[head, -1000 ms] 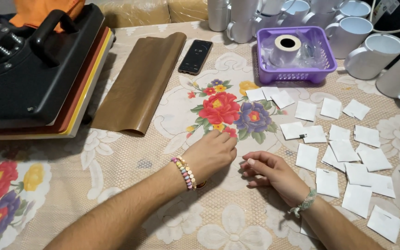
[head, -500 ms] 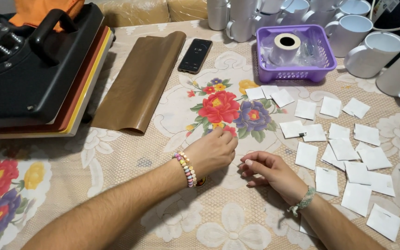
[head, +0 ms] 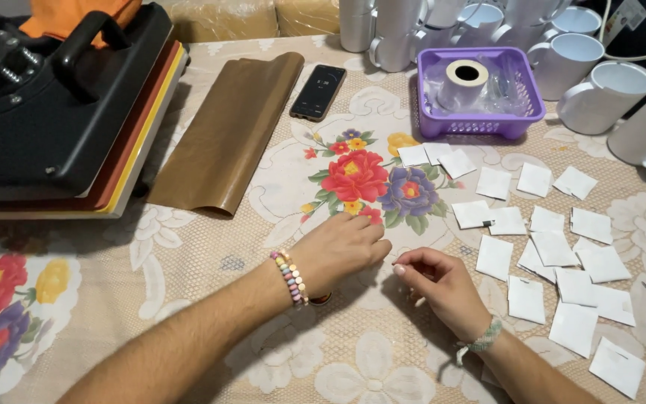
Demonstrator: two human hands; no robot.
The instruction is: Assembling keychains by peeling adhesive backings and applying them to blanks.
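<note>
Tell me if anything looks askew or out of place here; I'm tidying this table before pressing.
Mostly orderly. The white paper squares lie scattered at odd angles, some overlapping, right of the right hand. One white mug lies tipped on its side near the purple basket. Nothing looks spilled or damaged.

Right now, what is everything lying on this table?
heat press: one, black, far left
sheet: one, brown, beside the press
phone: one, black, top centre
basket: one, purple, holding a tape roll
mugs: several, white, along the top right
paper squares: many, white, right side
tablecloth: one, beige with flowers
left hand: beaded bracelet, resting on the cloth
right hand: fingers curled, beside the squares
</note>
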